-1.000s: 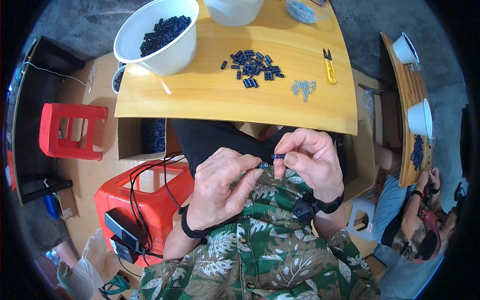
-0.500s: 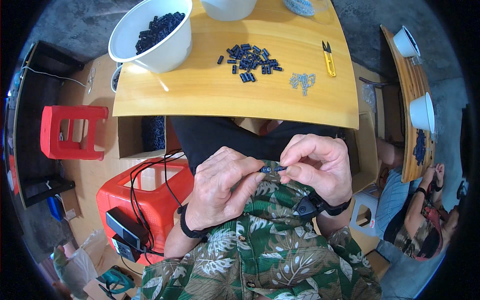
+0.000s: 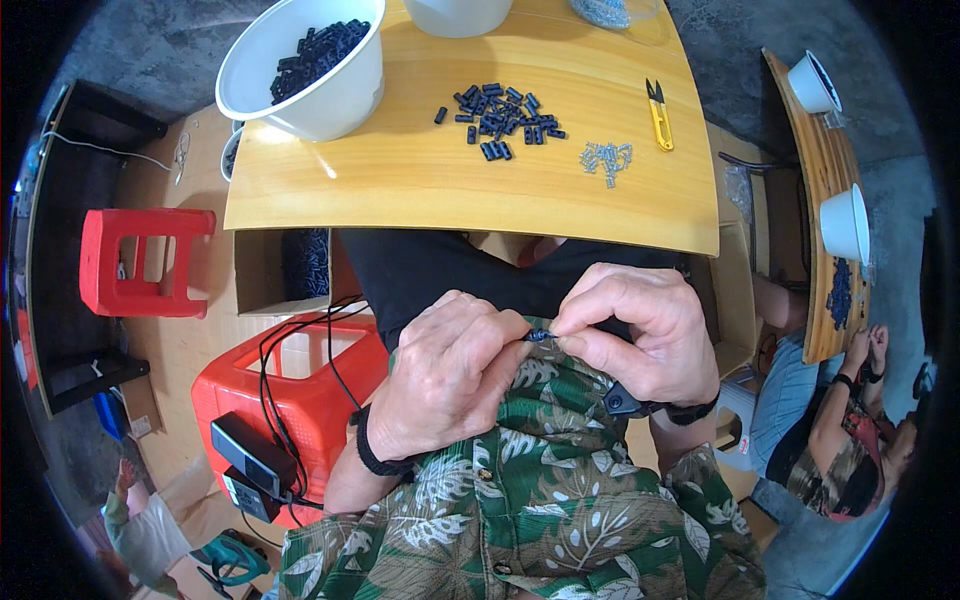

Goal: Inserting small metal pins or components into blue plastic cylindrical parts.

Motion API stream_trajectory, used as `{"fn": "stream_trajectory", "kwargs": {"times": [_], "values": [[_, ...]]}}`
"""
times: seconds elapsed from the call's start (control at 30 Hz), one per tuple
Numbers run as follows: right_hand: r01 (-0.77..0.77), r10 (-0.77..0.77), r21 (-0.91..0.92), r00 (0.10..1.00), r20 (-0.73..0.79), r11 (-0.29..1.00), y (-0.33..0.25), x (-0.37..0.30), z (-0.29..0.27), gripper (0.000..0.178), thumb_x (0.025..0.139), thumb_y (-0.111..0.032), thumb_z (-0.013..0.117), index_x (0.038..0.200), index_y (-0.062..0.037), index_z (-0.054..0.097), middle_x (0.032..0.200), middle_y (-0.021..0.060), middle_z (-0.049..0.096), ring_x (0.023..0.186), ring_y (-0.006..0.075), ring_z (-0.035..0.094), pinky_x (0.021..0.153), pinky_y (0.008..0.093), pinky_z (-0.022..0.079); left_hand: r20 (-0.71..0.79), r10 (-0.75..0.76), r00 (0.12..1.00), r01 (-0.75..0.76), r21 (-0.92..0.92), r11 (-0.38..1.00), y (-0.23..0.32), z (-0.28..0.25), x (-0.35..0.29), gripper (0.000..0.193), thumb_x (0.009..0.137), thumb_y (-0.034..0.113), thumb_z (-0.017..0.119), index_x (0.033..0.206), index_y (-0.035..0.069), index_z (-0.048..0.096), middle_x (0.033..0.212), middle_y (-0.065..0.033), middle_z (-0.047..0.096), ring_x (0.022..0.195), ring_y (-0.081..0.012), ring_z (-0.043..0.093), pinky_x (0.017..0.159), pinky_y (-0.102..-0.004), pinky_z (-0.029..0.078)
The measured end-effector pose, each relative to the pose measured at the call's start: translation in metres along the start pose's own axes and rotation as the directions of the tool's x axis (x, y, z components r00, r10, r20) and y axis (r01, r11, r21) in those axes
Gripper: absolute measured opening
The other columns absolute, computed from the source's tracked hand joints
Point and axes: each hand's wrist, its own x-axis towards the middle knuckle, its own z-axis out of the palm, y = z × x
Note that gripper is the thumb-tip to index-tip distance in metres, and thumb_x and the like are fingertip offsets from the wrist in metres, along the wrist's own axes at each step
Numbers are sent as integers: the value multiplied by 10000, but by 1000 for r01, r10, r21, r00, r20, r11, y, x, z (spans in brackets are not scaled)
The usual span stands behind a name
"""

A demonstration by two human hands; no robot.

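In front of my shirt, a small dark blue plastic piece (image 3: pixel 541 336) spans the short gap between my two hands. My left hand (image 3: pixel 440 370) is closed, its thumb and index finger pinching the left end. My right hand (image 3: pixel 648 335) pinches the right end between thumb and fingertips. The fingers cover most of the piece, so its full shape is hidden. On the table (image 3: pixel 350 195) beyond lies a loose heap of dark blue tubular plastic pieces (image 3: pixel 500 115). Right of it is a little pile of small clear or silvery parts (image 3: pixel 607 160).
Yellow-handled thread snips (image 3: pixel 660 118) lie at the table's right. A white bowl (image 3: pixel 350 100) of dark pieces stands at the far left. Beside my left arm is a red stool (image 3: pixel 230 380) with cables and black boxes. Another person (image 3: pixel 840 430) sits at the right.
My right fingertips have come nearer to my left ones, so less of the piece shows. The left hand barely moves. At the lower left, another person's hand has risen.
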Motion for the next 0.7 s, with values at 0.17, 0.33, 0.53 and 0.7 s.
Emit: {"fn": "stream_trajectory", "kwargs": {"times": [0.17, 0.33, 0.53, 0.7], "values": [[12, -10, -43, 999, 53, 999, 3, 6, -2, 103, 776, 41, 723, 854, -9, 678, 787, 96, 673, 714, 221, 664, 637, 311, 507, 42, -34, 999, 33, 31, 999, 1, -3, -2, 262, 737, -58, 733, 952, 4, 597, 761, -123, 585, 686, -323, 602, 640, -409, 484], [-25, 23, 19, 997, 75, 1000, 9, 6, -2, 98, 764, 62, 718, 834, 2, 686, 785, 98, 685, 695, 203, 666, 625, 292, 503, 62, -48, 997, 46, 26, 999, 0, -3, -2, 270, 734, -59, 731, 958, 3, 593, 760, -126, 576, 691, -329, 595, 641, -413, 481], [9, -5, -40, 996, 95, 999, 8, 6, -4, 100, 764, 63, 718, 840, 7, 684, 792, 89, 683, 679, 181, 654, 617, 283, 496, 48, -25, 999, 25, 15, 1000, -2, 0, -2, 265, 732, -61, 731, 951, 7, 599, 750, -123, 568, 679, -323, 588, 638, -408, 477], [-103, 94, 102, 991, 90, 989, 11, 2, -5, 101, 772, 65, 708, 851, 13, 674, 780, 96, 671, 678, 186, 653, 615, 284, 494, 35, -22, 999, 23, -25, 999, -2, 1, -3, 266, 726, -66, 732, 949, 3, 605, 741, -123, 564, 667, -320, 586, 637, -404, 476]]}}
